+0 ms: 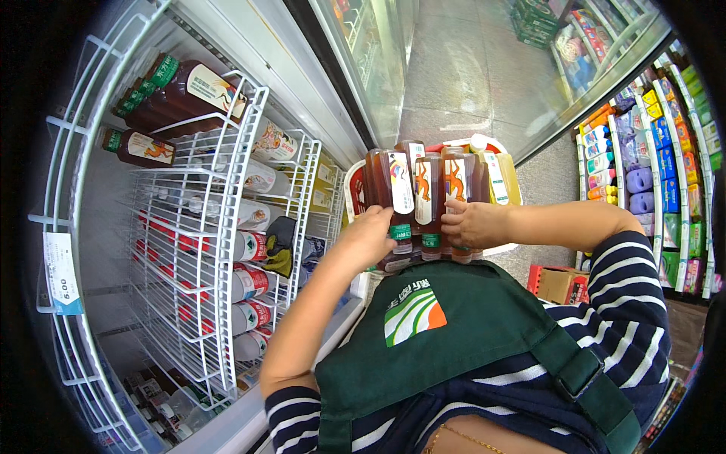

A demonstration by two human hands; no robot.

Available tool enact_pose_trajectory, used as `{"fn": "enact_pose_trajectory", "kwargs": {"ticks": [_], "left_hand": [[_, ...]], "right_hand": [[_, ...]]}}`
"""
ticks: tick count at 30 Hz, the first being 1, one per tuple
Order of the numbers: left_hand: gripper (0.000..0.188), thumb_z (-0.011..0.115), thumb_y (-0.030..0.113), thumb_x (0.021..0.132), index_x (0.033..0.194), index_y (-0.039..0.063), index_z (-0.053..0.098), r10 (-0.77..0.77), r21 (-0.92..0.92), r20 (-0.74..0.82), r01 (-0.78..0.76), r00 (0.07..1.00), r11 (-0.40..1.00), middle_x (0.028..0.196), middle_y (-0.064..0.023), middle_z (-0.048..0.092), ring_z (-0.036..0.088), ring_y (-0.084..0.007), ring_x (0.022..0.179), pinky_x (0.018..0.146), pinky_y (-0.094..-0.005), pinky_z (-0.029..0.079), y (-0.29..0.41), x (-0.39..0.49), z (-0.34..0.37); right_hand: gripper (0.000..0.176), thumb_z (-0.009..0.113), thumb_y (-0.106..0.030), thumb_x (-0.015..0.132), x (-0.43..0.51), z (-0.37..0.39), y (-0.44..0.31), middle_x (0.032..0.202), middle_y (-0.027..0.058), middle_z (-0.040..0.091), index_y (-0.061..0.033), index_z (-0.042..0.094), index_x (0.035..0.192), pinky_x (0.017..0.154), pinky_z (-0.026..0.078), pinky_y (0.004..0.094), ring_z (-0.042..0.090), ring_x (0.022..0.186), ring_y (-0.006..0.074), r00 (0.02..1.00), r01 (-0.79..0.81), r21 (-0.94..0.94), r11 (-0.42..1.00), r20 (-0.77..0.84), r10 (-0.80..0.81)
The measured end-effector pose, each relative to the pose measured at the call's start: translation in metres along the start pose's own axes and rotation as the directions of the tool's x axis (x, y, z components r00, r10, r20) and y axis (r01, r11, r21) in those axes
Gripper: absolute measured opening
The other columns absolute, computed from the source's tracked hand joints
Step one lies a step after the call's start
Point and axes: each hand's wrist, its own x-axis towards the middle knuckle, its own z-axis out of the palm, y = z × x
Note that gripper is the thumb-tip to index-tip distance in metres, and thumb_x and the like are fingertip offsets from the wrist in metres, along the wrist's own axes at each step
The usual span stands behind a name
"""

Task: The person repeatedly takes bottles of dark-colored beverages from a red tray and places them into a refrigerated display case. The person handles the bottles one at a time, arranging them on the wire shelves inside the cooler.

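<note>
Dark amber tea bottles with green neck bands are packed in a red-and-white basket before me, necks towards my apron. My left hand grips the neck end of the leftmost front tea bottle, thumb along its side. The fingers of my right hand curl around the neck end of another tea bottle, whose label has an orange figure. Between my hands lies a third tea bottle. Bottles of yellow drink fill the basket's right side, partly behind my right forearm.
At left is an upright fridge with white wire shelves. More tea bottles and red-labelled bottles stand there; a dark-and-yellow glove hangs at a shelf edge. The glass door stands open ahead. Shelved goods and a cardboard box are right.
</note>
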Motion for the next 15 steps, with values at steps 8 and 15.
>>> {"fn": "enact_pose_trajectory", "kwargs": {"ticks": [8,15], "left_hand": [[0.093,0.071,0.015,0.072,0.142,0.006,0.012,-0.156,-0.288,-0.469,0.017,0.869,0.958,0.139,-0.0305,0.021,0.032,-0.0478,0.124,0.103,-0.0460,0.032,-0.021,0.047,0.113],[0.092,0.069,0.019,0.075,0.144,0.008,0.009,-0.196,-0.313,-0.345,0.084,0.918,0.946,0.142,-0.0279,0.017,0.030,-0.0478,0.125,0.102,-0.0459,0.033,-0.019,0.039,0.104]], "right_hand": [[0.025,0.047,-0.040,0.081,0.018,0.006,0.001,0.081,-0.0068,0.063,-0.0269,0.069,0.081,0.102,0.019,0.0478,0.051,0.092,0.0186,0.998,0.058,-0.133,0.990,-0.028,-0.062],[0.024,0.051,-0.021,0.080,-0.008,-0.074,0.019,0.104,0.0084,0.056,-0.0054,0.059,0.096,0.088,0.044,0.0422,0.051,0.106,0.0302,0.988,-0.064,-0.069,0.996,-0.147,0.053]]}}
